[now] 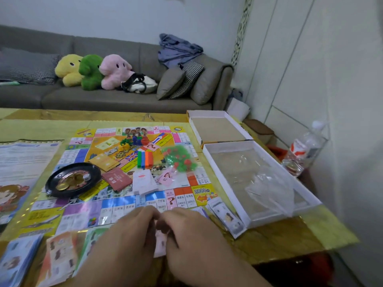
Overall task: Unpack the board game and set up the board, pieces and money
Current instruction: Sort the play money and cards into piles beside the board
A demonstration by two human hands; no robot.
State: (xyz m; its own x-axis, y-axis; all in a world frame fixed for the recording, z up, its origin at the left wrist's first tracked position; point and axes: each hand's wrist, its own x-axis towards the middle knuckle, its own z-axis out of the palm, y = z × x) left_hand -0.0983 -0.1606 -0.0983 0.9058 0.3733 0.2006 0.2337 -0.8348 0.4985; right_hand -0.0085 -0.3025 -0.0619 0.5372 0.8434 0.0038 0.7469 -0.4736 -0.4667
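The game board (87,206) lies unfolded on the table. On it sit a black roulette dish (72,179) with gold coins and a die, card decks, coloured pawns (133,141), a row of coloured blocks (145,159) and a bag of green and red houses (179,158). My left hand (122,243) and my right hand (199,239) meet at the board's near edge and together pinch a pinkish stack of paper money (160,244). More money stacks lie at the near left (60,259) and to the right (227,218).
The open white box tray (209,150) holding clear plastic wrap and the box lid (193,123) lie on the right of the table. A rule sheet (22,160) lies at the left. A water bottle (304,148) stands beyond the table's right edge. A sofa is behind.
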